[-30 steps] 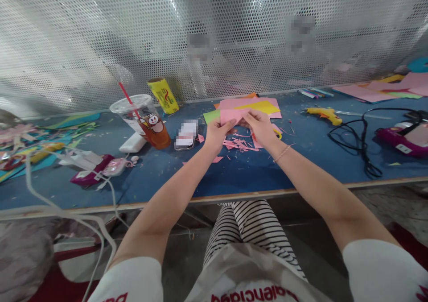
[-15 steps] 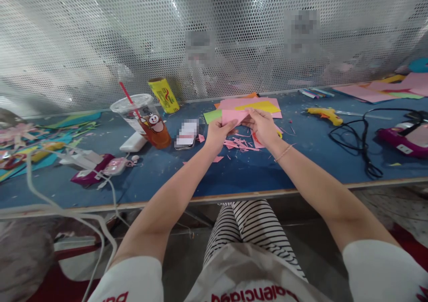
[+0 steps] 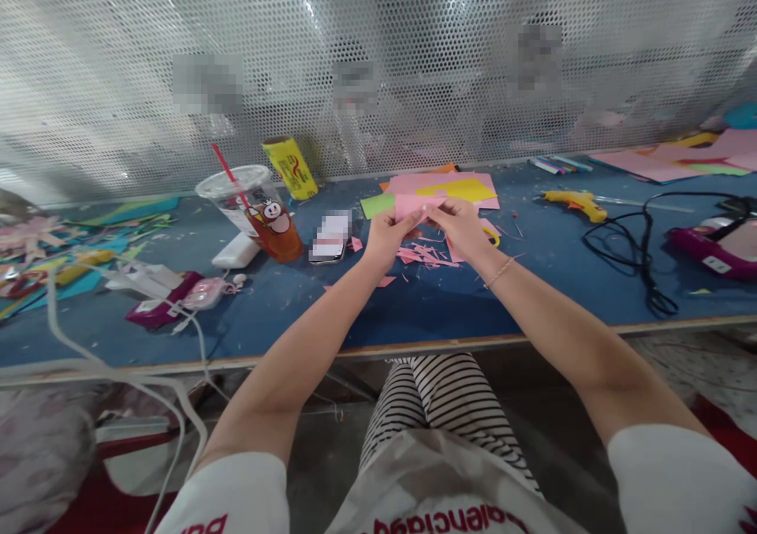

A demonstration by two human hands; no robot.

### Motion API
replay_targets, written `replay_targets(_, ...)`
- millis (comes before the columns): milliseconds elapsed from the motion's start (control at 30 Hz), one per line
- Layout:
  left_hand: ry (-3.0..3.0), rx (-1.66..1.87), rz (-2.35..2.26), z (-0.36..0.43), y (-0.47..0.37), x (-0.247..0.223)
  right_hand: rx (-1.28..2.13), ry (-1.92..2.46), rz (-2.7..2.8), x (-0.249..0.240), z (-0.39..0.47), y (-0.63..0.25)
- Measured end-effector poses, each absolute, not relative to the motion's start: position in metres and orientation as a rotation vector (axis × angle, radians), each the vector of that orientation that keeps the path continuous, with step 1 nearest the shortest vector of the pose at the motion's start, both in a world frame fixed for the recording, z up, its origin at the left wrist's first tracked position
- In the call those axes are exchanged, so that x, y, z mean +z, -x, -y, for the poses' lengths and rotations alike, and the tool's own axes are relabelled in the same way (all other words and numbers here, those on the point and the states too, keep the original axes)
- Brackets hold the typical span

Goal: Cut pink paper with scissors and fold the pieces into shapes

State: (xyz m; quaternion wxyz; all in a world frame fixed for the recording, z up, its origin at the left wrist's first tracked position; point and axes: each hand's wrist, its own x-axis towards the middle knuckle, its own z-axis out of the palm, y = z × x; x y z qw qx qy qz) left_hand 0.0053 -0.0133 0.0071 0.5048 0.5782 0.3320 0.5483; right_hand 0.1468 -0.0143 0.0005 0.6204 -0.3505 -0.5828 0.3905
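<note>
Right hand (image 3: 460,223) lower (edge of paper (image 3: 408,203))

Blue tabletop (image 3: 438,313) under plastic cup (image 3: 277,234), phone (image 3: 331,238), pink paper scraps (image 3: 429,256) and yellow glue gun (image 3: 576,200)

hands: 2, left (image 3: 385,236) and right (image 3: 458,222)
held pink paper (image 3: 408,203): 1
drink cup (image 3: 277,233): 1
red straw (image 3: 226,169): 1
yellow tube (image 3: 291,169): 1
phone (image 3: 331,238): 1
white block (image 3: 235,252): 1
purple gadgets: 2, one at left (image 3: 154,311), one at right (image 3: 721,259)
yellow glue gun (image 3: 576,200), right side: 1
bracelet (image 3: 501,271): 1
green sheet (image 3: 377,206): 1 beside left hand
markers (image 3: 547,166): several, too bunched for exact count
pink scraps (image 3: 426,255): many, overlapping, uncountable
</note>
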Motion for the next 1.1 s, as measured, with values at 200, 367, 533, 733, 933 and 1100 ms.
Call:
replay_targets(200, -1.409, 1.325, -0.823, 0.014, -0.006, 0.007, 0.893, 0.811, 1.324, 0.000, 0.015, -0.146)
replay_targets(367, -1.426, 1.334, -0.833, 0.013, -0.006, 0.006, 0.950, 0.755, 1.317, -0.001, 0.013, -0.146)
replay_targets(533, -1.423, 1.360, -0.837, 0.012, -0.005, 0.006, 1.025, 0.686, 1.312, 0.001, 0.015, -0.145)
replay_targets(733, -1.405, 1.380, -0.842, 0.012, -0.006, 0.007, 1.060, 0.728, 1.244, 0.008, 0.020, -0.144)
replay_targets(933, -1.381, 1.418, -0.848, 0.010, -0.007, 0.005, 1.083, 0.753, 1.210, 0.011, 0.020, -0.147)
replay_targets(1100, -1.429, 1.440, -0.804, 0.011, -0.006, 0.006, 1.100, 0.721, 1.187, 0.011, 0.019, -0.148)
